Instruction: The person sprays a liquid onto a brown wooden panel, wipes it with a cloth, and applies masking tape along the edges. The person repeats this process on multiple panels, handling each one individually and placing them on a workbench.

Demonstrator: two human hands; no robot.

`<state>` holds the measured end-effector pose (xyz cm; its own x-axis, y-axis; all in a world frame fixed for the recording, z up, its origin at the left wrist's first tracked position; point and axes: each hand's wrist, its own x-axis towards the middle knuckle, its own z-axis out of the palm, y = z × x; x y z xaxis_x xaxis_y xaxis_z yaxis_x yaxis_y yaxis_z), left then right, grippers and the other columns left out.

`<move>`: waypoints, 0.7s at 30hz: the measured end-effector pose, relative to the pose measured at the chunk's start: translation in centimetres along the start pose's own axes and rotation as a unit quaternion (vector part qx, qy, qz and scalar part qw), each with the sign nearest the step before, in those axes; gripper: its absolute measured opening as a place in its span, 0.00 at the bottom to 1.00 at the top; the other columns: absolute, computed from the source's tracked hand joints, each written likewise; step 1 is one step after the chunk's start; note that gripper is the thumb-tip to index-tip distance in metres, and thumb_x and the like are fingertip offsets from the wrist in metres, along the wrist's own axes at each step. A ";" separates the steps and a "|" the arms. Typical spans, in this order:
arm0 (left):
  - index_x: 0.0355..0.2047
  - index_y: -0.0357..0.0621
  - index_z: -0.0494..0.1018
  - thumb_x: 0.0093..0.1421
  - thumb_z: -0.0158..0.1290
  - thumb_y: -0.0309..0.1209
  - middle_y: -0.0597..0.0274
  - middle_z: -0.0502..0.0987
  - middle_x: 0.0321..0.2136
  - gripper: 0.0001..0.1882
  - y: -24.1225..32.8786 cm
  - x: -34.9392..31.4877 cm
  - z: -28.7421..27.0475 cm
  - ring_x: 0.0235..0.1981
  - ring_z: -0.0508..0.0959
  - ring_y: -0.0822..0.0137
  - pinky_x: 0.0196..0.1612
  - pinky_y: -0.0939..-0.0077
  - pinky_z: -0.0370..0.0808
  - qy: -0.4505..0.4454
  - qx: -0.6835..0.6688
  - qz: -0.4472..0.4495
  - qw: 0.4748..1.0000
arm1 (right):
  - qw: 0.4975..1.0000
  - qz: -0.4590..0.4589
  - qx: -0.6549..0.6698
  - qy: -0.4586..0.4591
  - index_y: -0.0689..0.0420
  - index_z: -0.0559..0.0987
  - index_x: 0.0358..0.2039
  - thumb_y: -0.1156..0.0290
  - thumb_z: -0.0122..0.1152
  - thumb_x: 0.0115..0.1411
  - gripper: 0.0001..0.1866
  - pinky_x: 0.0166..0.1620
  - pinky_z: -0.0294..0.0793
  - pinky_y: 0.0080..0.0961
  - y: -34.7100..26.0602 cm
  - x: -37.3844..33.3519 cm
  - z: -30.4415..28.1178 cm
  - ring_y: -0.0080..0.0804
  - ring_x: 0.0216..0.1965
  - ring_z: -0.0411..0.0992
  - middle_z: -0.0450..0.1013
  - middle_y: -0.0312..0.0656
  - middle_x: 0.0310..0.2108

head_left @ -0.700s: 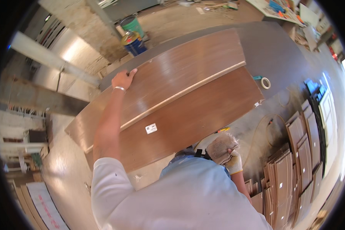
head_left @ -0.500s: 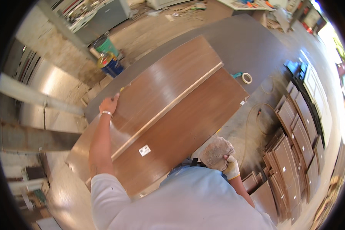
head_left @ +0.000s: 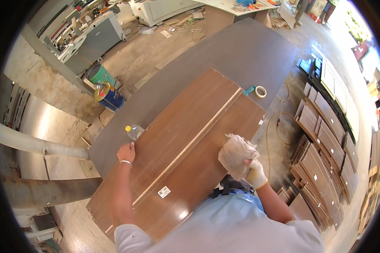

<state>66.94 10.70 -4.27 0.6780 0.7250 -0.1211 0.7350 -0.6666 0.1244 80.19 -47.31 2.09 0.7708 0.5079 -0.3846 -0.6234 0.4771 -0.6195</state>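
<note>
A brown wood-look panel (head_left: 179, 116) lies in front of me, its pale raw edge (head_left: 190, 144) running diagonally along a second brown panel (head_left: 207, 156) with a white label (head_left: 164, 192). At the upper panel's far-left edge is my bare left hand (head_left: 126, 152), its fingers curled over the rim and partly hidden. My right hand (head_left: 256, 173), in a white glove, grips a wad of greyish-beige rag (head_left: 237, 155) over the near edge of the lower panel. A clear bottle with a yellow cap (head_left: 134, 131) stands or lies just beyond my left hand; I cannot tell which.
Under the panels is a large dark grey table (head_left: 240, 46). A tape roll (head_left: 260, 92) and a teal tool (head_left: 249, 90) sit by the far right corner. Stacked brown boards (head_left: 321, 168) fill the right side. A green bucket (head_left: 100, 74) and blue tin (head_left: 109, 97) stand left.
The upper panel, raised and tilted before, now lies lower and flatter, and the bottle behind it shows. My left hand came down with its edge. My right hand moved the rag up over the lower panel.
</note>
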 end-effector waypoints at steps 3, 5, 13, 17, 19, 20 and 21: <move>0.47 0.42 0.83 0.72 0.51 0.48 0.44 0.84 0.42 0.22 0.4 -1.0 0.9 0.45 0.83 0.40 0.53 0.45 0.78 -0.004 -0.065 -0.021 0.998 | 0.972 -0.022 -0.233 0.004 0.54 0.73 0.69 0.77 0.63 0.59 0.35 0.65 0.74 0.41 0.3 5.0 3.9 0.42 0.65 0.72 0.72 0.46 0.65; 0.54 0.41 0.78 0.72 0.53 0.46 0.44 0.82 0.50 0.22 0.7 -2.0 2.1 0.53 0.80 0.42 0.60 0.46 0.74 0.038 -0.048 0.000 0.998 | 0.859 -0.151 -0.482 -0.079 0.53 0.77 0.63 0.79 0.61 0.57 0.31 0.65 0.70 0.33 1.9 9.0 7.5 0.42 0.64 0.71 0.74 0.43 0.60; 0.76 0.38 0.57 0.73 0.50 0.37 0.44 0.54 0.78 0.35 5.8 -10.0 7.7 0.80 0.50 0.44 0.80 0.47 0.45 0.101 -0.039 -0.024 0.994 | 0.487 -0.302 -0.698 -0.429 0.50 0.78 0.62 0.53 0.61 0.65 0.27 0.79 0.46 0.52 10.8 18.2 14.5 0.47 0.74 0.58 0.71 0.41 0.63; 0.77 0.37 0.56 0.76 0.42 0.38 0.47 0.53 0.79 0.33 7.9 -12.8 6.9 0.80 0.50 0.45 0.80 0.46 0.45 0.121 -0.007 -0.024 0.992 | 0.386 -0.359 -0.816 -0.235 0.50 0.74 0.63 0.45 0.57 0.71 0.29 0.75 0.60 0.50 3.2 25.3 6.2 0.41 0.72 0.64 0.71 0.38 0.66; 0.77 0.37 0.55 0.76 0.40 0.40 0.46 0.53 0.79 0.33 8.4 -12.8 6.5 0.80 0.50 0.45 0.80 0.46 0.45 0.106 0.001 -0.031 0.994 | 0.801 -0.292 -0.508 -0.125 0.53 0.77 0.53 0.55 0.58 0.72 0.18 0.61 0.75 0.42 -4.7 31.4 0.8 0.38 0.59 0.75 0.77 0.41 0.55; 0.77 0.37 0.55 0.77 0.39 0.41 0.46 0.53 0.79 0.33 8.4 -13.0 6.1 0.80 0.50 0.45 0.80 0.46 0.45 0.101 0.007 -0.025 0.995 | 0.823 -0.296 -0.484 -0.020 0.53 0.78 0.47 0.62 0.62 0.70 0.11 0.53 0.81 0.37 -9.4 34.4 -1.8 0.35 0.52 0.80 0.80 0.41 0.47; 0.77 0.37 0.55 0.77 0.38 0.42 0.45 0.53 0.79 0.33 8.5 -12.9 5.9 0.80 0.50 0.44 0.80 0.46 0.44 0.098 0.006 -0.023 0.995 | 0.690 -0.218 -0.669 0.170 0.54 0.83 0.39 0.68 0.63 0.67 0.05 0.48 0.80 0.34 -13.6 38.0 -3.4 0.35 0.48 0.81 0.82 0.41 0.40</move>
<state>64.54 -5.36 -7.42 0.6294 0.7741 0.0674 0.7662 -0.6328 0.1121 118.40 -36.97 -6.46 0.9748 0.2194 0.0405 0.1814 -0.6739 -0.7162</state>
